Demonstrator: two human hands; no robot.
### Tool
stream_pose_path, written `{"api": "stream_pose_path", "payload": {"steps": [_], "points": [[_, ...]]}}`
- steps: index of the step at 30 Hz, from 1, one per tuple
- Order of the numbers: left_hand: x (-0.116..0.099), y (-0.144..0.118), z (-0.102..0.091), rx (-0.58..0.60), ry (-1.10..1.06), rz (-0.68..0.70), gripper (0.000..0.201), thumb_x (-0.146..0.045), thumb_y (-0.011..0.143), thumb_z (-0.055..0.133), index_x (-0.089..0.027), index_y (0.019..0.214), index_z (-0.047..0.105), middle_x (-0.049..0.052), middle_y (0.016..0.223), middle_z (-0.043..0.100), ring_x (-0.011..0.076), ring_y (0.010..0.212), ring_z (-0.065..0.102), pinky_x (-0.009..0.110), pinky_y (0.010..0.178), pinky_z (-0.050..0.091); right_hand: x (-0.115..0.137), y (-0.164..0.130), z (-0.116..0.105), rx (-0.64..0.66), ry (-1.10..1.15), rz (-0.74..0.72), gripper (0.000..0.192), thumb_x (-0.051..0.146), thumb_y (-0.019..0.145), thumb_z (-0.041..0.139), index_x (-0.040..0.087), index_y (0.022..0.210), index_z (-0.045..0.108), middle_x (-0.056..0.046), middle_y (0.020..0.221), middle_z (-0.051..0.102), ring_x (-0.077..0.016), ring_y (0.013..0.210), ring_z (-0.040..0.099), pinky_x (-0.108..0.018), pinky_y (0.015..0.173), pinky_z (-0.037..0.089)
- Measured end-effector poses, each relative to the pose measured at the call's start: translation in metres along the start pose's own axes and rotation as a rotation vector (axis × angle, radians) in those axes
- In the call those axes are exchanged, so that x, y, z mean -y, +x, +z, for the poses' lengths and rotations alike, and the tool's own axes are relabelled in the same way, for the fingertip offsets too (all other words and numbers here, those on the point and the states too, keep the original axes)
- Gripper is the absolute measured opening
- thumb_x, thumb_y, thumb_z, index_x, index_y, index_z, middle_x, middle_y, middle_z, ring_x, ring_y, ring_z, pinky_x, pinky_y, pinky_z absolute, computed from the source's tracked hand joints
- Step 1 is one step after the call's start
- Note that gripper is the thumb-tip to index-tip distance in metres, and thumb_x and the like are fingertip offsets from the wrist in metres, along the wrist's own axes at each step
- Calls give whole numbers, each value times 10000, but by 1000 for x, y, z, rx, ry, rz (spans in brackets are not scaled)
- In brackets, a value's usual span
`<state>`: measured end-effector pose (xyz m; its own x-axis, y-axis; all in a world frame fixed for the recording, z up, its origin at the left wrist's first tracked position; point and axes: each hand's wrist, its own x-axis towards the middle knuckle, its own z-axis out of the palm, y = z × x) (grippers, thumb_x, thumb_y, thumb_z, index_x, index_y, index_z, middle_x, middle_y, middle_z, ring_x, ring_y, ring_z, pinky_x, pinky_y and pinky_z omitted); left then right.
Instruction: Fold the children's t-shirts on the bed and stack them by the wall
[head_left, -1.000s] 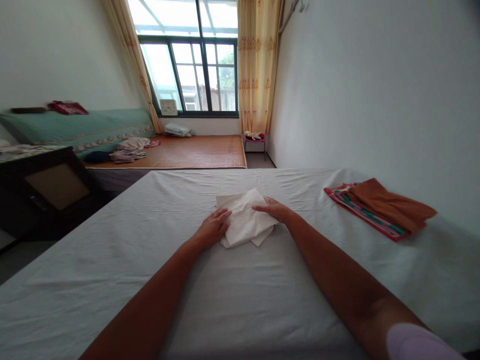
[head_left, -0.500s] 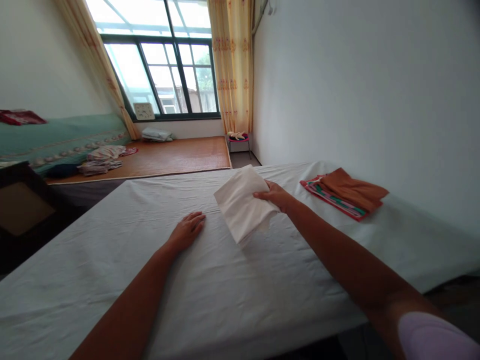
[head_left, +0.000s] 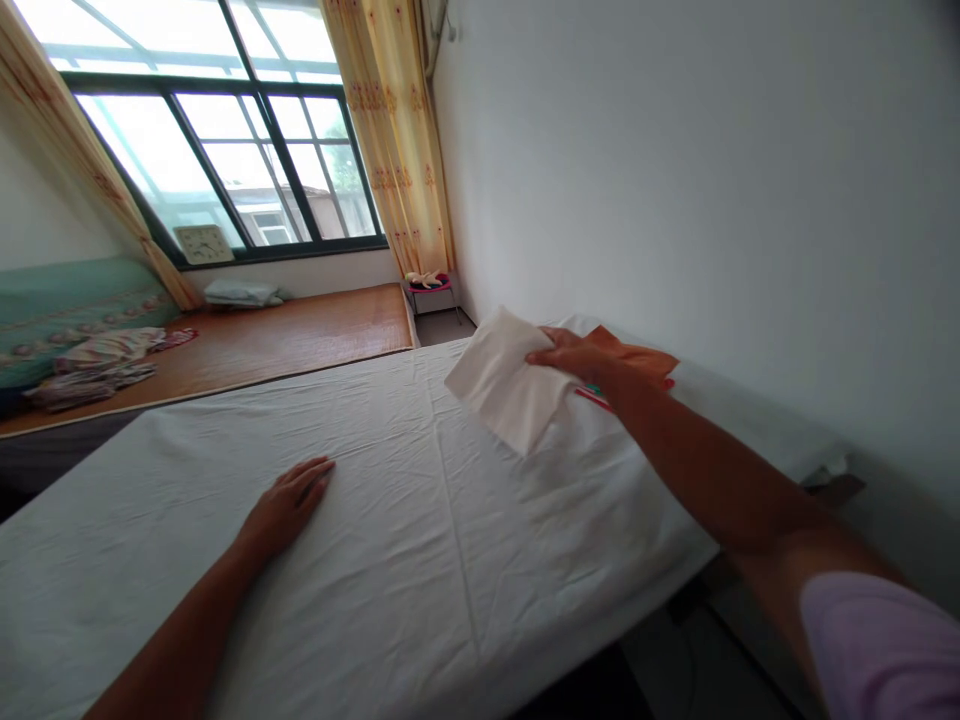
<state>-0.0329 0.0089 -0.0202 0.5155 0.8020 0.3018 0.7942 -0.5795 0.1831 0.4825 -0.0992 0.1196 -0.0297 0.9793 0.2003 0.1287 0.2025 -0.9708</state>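
Note:
A folded cream-white cloth (head_left: 506, 380) hangs in the grip of my right hand (head_left: 566, 355), thumb on top and fingers beneath. It is held just above the white sheet (head_left: 375, 540) that covers the table-like surface. Behind my right hand and forearm lies a stack of folded cloths (head_left: 637, 355), orange-brown on top with red and green edges; my arm hides part of it. My left hand (head_left: 289, 500) rests flat on the sheet at left, fingers stretched out, holding nothing.
A low bed with a brown mat (head_left: 315, 325) stands beyond, bearing crumpled clothes (head_left: 105, 365) and a folded pale bundle (head_left: 244, 292). A small pink stool (head_left: 431, 285) is by the curtain (head_left: 397, 150). The wall (head_left: 637, 170) runs along the right; a square clock (head_left: 204, 244) leans at the window.
My view has turned to the right. My right hand has carried the white cloth rightward, toward the coloured stack, which it now partly covers. My left hand stays flat on the sheet.

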Motion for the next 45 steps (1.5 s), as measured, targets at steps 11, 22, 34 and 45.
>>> {"api": "stream_pose_path", "payload": {"steps": [11, 22, 34, 45], "points": [[8, 1, 6, -27, 58, -6, 507, -497, 887, 335, -259, 1233, 617, 25, 1313, 599, 225, 1227, 538, 390, 1075, 408, -43, -16, -185, -377, -982, 157, 475, 395, 907, 522, 78, 1256, 577, -227, 1288, 571, -245, 1110, 601, -378, 982, 423], [-8, -3, -1, -8, 44, -29, 497, -439, 907, 320, -220, 1246, 609, 40, 1322, 590, 209, 1236, 521, 382, 1084, 393, -135, -20, -126, -170, -1457, 85, 685, 620, 903, 325, 243, 1474, 343, -71, 1519, 357, -261, 1397, 286, -441, 1156, 172], [-6, -10, 1, -17, 25, -14, 463, -364, 930, 339, -176, 1266, 596, 76, 1328, 579, 230, 1250, 499, 410, 1085, 390, -139, -20, -88, -515, -1523, 254, 731, 663, 888, 235, 199, 1439, 359, -128, 1478, 396, -325, 1330, 327, -577, 1053, 252], [-3, -12, -1, -17, -12, -14, 437, -374, 932, 373, -220, 1275, 596, 55, 1337, 577, 232, 1268, 484, 420, 1089, 387, -144, -25, -85, -590, -1589, 112, 637, 589, 911, 300, 186, 1391, 415, -135, 1413, 467, -311, 1263, 397, -512, 1021, 301]]}}
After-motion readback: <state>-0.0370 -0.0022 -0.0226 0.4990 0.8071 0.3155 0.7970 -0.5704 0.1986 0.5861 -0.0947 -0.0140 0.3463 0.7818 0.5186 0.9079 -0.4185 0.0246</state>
